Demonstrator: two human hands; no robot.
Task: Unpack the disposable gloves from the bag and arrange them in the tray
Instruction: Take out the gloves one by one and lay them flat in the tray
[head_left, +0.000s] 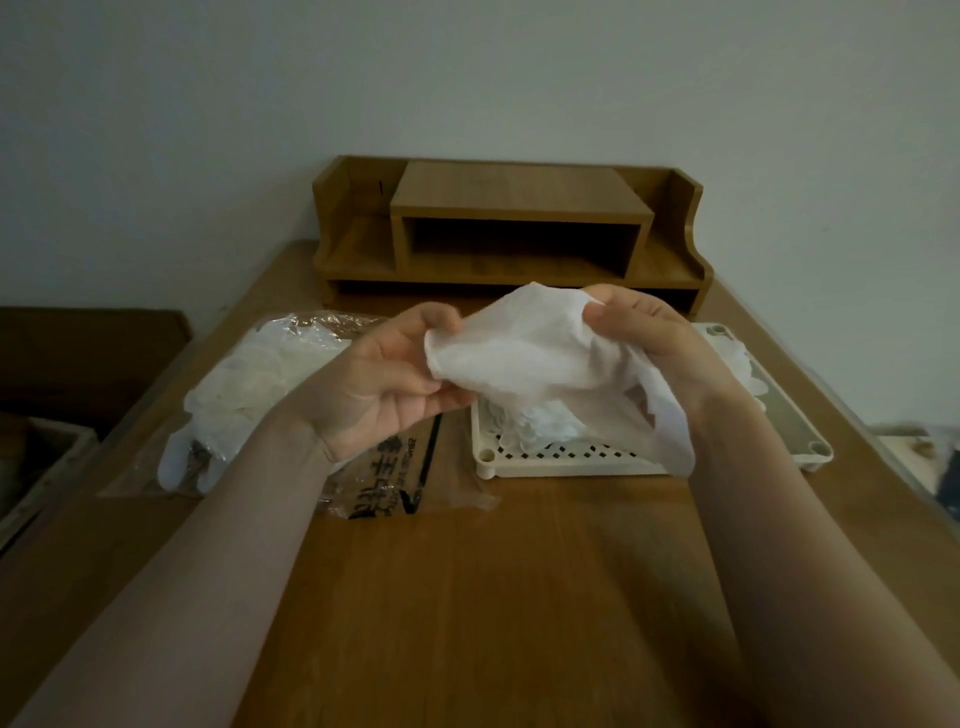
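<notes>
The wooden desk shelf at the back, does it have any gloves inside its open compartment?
No, the open compartment of the wooden desk shelf looks dark and holds no gloves.

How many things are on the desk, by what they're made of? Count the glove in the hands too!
Wood: 1, the shelf
Hard white plastic: 1, the tray
Clear plastic: 1, the bag with gloves inside
Thin white film held up: 1, the glove, pinched by the left hand and right hand
Total: 4
</notes>
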